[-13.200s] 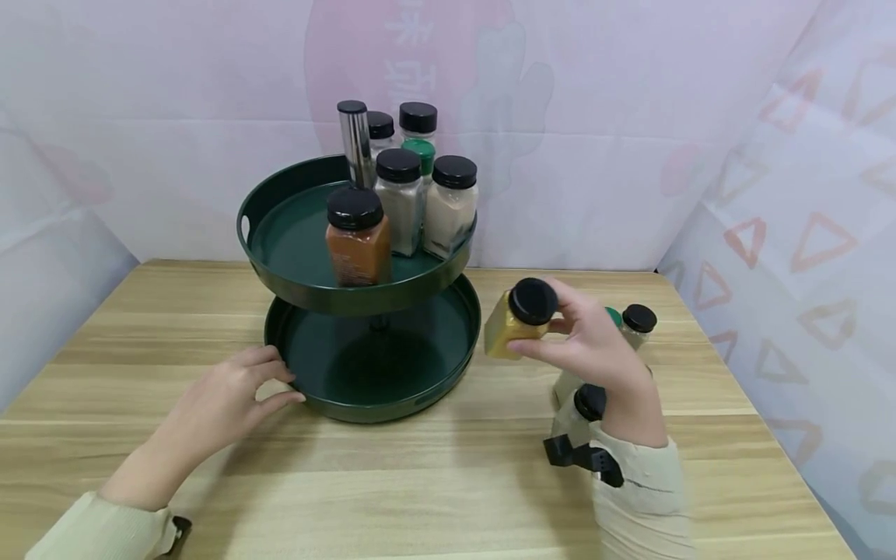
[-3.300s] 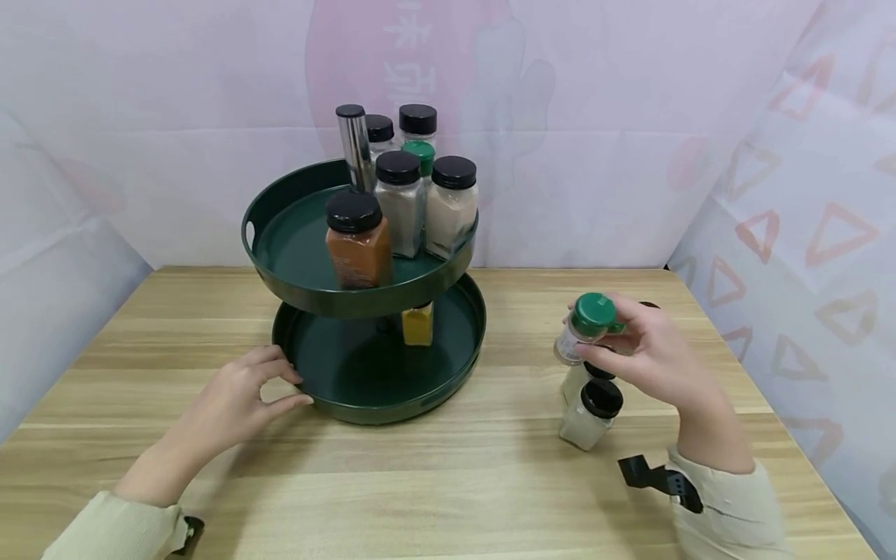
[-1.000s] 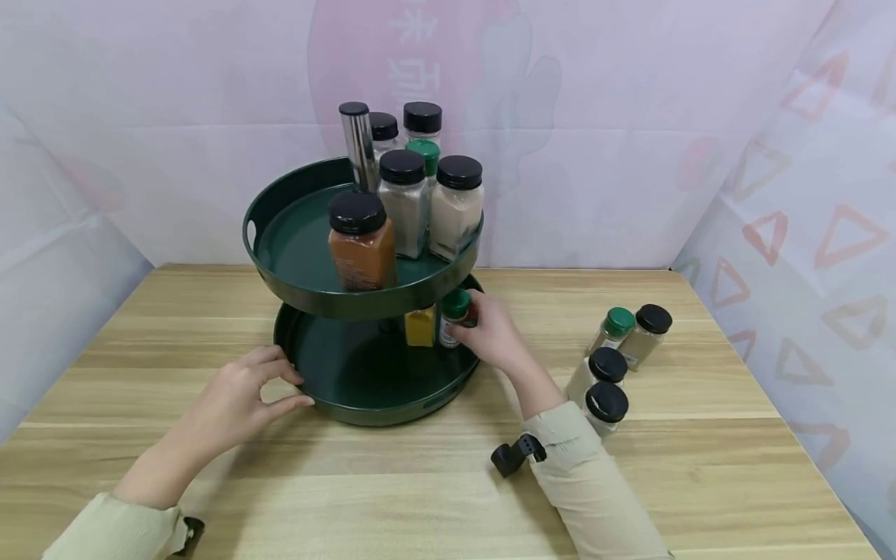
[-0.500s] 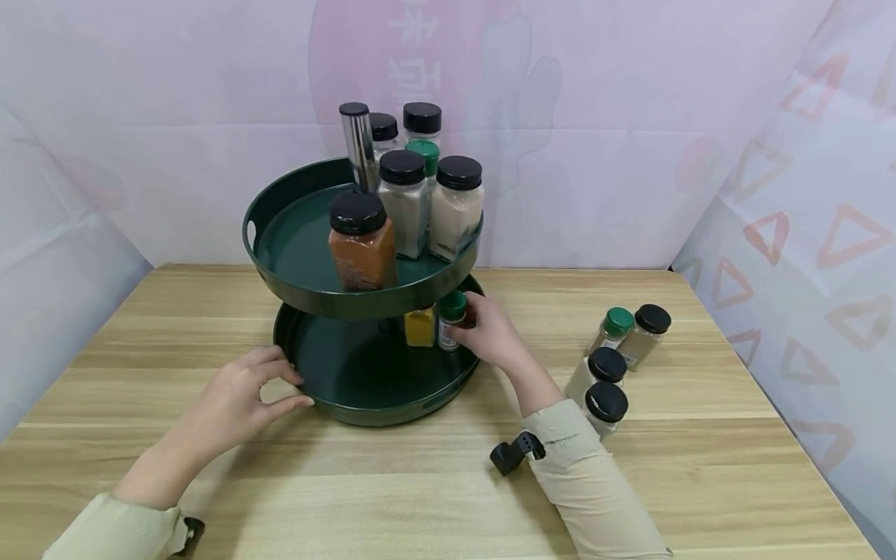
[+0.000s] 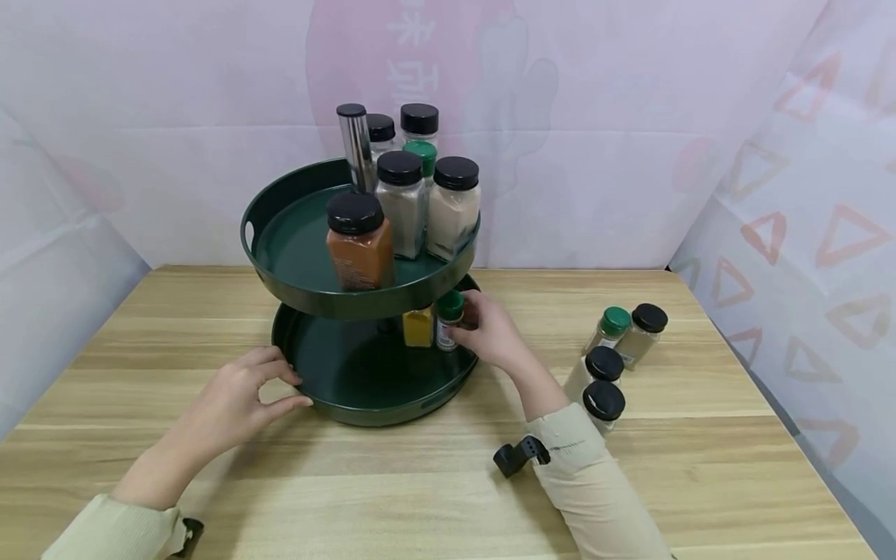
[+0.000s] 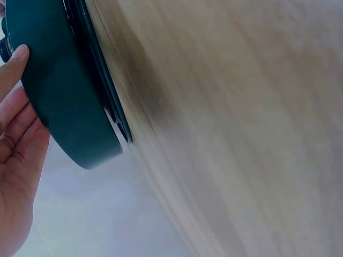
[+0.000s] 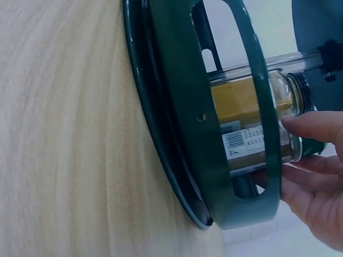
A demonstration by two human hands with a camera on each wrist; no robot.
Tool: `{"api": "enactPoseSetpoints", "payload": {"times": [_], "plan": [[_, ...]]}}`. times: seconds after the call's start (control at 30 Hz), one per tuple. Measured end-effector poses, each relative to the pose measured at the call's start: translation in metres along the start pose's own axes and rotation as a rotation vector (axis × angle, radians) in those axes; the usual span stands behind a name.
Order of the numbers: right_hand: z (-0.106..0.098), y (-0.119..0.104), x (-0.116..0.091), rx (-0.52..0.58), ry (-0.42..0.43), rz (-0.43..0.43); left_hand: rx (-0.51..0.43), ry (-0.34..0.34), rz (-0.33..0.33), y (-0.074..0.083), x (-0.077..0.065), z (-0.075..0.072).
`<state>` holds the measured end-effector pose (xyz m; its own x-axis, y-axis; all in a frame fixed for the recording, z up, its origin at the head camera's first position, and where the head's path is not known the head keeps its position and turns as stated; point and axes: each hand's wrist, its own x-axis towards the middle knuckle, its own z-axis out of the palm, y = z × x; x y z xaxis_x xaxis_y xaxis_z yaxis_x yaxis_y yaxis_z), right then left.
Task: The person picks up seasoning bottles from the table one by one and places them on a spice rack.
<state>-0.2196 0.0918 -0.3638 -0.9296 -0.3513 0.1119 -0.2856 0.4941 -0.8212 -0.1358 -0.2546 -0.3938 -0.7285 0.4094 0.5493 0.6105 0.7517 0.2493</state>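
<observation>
A dark green two-tier spice rack [image 5: 378,416] with round trays stands on the table. My left hand [image 5: 238,397] holds the lower tray's rim at its front left, the thumb and fingertips on the wall in the left wrist view. My right hand [image 5: 493,330] reaches under the upper tray from the right and grips a small green-capped spice jar [image 5: 448,334] upright on the lower tray. Left of it stands a jar of yellow powder [image 5: 418,328], its lid mostly hidden by the upper tray. Through the tray's handle slot, the right wrist view shows the green-capped jar's label [image 7: 246,142].
On the upper tray are an orange-red powder jar [image 5: 360,253], a pale powder jar [image 5: 451,214], several other jars, and the metal post [image 5: 357,152]. Right of my right forearm, another green-capped jar [image 5: 610,327] and several black-capped jars [image 5: 603,400] cluster on the table [image 5: 420,498].
The yellow jar, earlier in my right hand, now stands on the lower tray. My right hand has since carried the green-capped jar from the table's right onto that tray. My left hand stays put.
</observation>
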Motion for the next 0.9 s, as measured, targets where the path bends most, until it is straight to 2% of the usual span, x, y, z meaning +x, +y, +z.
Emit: {"api": "enactPoseSetpoints", "payload": {"times": [0.3,0.53,0.9], "plan": [[-0.007,-0.002,-0.004,0.048,-0.012,0.020,0.005,0.005,0.004,0.000,0.000,0.000],[-0.014,-0.006,-0.009,0.050,0.004,0.068,0.015,0.000,0.002,0.001,0.001,0.000],[-0.025,-0.018,-0.022,0.028,0.036,0.050,0.019,0.003,-0.001,0.001,0.000,0.000]]}}
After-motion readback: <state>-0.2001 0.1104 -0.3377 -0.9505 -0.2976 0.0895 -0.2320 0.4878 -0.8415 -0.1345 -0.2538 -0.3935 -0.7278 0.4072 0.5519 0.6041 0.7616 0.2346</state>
